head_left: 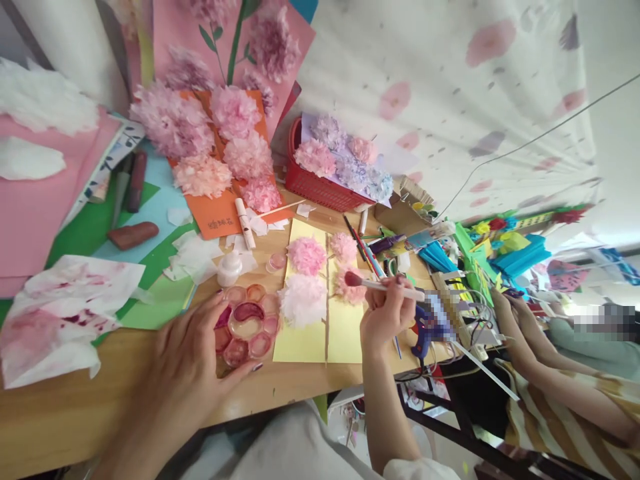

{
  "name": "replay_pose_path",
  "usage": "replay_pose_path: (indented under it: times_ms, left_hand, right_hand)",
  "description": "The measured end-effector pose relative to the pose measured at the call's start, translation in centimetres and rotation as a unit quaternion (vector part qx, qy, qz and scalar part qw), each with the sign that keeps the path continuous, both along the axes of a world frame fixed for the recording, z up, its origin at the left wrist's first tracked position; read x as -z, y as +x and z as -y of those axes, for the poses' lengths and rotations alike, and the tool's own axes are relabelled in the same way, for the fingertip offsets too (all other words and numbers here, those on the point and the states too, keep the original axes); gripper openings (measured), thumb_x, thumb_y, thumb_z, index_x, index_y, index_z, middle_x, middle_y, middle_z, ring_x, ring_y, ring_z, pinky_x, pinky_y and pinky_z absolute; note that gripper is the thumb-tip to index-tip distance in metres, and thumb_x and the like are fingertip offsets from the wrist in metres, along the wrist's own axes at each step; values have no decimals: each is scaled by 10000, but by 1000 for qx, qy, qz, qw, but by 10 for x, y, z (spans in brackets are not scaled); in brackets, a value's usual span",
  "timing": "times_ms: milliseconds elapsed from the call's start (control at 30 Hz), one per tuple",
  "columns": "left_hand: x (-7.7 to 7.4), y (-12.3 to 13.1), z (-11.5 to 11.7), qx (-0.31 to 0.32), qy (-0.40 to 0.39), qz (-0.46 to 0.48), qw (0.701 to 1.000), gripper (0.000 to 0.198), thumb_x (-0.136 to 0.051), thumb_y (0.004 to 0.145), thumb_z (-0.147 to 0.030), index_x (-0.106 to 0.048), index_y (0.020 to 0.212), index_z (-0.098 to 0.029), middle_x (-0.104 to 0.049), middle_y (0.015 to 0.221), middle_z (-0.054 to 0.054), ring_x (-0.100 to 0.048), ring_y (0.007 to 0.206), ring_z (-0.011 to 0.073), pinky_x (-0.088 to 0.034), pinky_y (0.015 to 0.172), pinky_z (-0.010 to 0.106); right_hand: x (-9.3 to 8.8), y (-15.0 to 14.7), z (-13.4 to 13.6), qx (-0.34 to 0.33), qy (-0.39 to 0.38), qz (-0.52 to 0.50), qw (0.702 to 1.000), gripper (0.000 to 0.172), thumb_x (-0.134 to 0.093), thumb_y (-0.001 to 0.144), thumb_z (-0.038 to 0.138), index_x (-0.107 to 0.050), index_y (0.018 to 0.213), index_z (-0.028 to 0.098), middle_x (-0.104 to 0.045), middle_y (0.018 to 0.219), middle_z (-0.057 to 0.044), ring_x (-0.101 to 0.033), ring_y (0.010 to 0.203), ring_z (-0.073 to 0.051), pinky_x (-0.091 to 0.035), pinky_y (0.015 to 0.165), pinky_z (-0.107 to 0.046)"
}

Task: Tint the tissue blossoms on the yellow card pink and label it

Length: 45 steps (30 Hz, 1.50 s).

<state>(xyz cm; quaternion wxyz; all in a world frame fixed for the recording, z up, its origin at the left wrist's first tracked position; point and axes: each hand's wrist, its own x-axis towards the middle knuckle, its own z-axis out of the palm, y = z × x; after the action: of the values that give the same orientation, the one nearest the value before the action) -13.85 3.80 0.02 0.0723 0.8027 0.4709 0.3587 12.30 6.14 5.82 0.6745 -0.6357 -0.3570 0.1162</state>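
Note:
My right hand is closed round a paintbrush with a white handle. Its pink-tipped bristles touch a pink tissue-paper flower on a yellow card. Two more paper flowers, one pink and one pale, sit on a second yellow card just to the left. My left hand grips the rim of a round flower-shaped paint palette with pink paint in its wells, thumb at the near edge and fingers at the left.
A red basket of paper flowers stands behind the cards. An orange card with pink flowers, a stained tissue, a small white bottle, pens and a blue glue gun lie around. Another person's arm reaches in at the right.

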Motion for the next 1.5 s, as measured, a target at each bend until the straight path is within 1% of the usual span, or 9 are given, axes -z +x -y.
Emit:
replay_pose_path:
  times_ms: [400,633,733,833,933,1033,1200,1300,1500]
  left_hand:
    - [2,-3,-4,-6,52,23,998,807,-703,828,-560,-412,1433,-112,-561,1367,280,-584,1181,447,-460,942,590]
    - [-38,12,3,94,-27,140,985,177,-553,965,-169,-608,1114,-246,-719,1001,25,-665,944,190,-512,887,345]
    - [-47,24,4,136,1,147,980,120,-549,959,-137,-594,966,-248,-711,887,-5,-667,855,170,-519,809,329]
    - [-35,23,3,83,42,95,991,130,-675,885,-199,-591,977,-237,-713,1019,62,-675,954,254,-521,856,448]
    - [-12,6,2,-18,76,33,996,599,-814,739,-428,-548,1227,-204,-659,1202,169,-658,1057,386,-528,866,589]
    - [-4,-6,4,-55,42,5,998,767,-767,739,-534,-469,1367,-210,-572,1339,201,-595,1181,436,-504,921,635]
    - [-21,21,19,147,63,-5,987,168,-668,890,-208,-651,1055,-241,-751,1030,36,-687,993,254,-511,895,451]
    - [-18,45,26,239,60,-26,969,201,-516,970,-118,-673,1086,-165,-763,1116,41,-689,1070,211,-514,947,382]
    - [-11,55,30,280,58,-74,955,273,-464,1003,-179,-683,1151,-109,-736,1215,101,-691,1117,232,-575,919,371]
  right_hand:
    - [-21,-12,8,-95,-23,-274,957,489,-811,706,467,-390,650,225,-308,448,141,-184,378,-28,-145,373,-190]
    - [-27,-15,23,-98,-43,-359,927,485,-853,631,487,-452,718,227,-384,487,134,-220,353,-24,-131,335,-173]
    - [-23,-8,28,-67,-30,-307,949,474,-800,703,544,-450,698,225,-392,446,130,-265,339,-36,-170,344,-184]
    - [-16,0,32,-7,-33,-144,989,468,-725,820,523,-410,647,224,-417,415,111,-354,361,-59,-264,389,-199]
    - [-4,4,33,14,-78,-9,997,439,-683,866,512,-433,650,222,-493,463,84,-453,434,-88,-356,460,-218]
    - [3,2,36,-39,-150,18,988,435,-680,858,529,-455,647,222,-489,475,81,-461,445,-101,-349,455,-230]
    - [-2,1,41,42,-84,51,994,433,-619,917,492,-426,636,225,-437,507,86,-422,471,-96,-338,488,-241]
    - [-4,1,46,-52,-125,80,988,439,-645,895,483,-438,609,221,-422,523,80,-386,478,-94,-299,475,-247]
    - [2,-5,59,23,-60,109,992,404,-666,900,404,-453,608,223,-451,505,74,-393,452,-93,-300,474,-259]
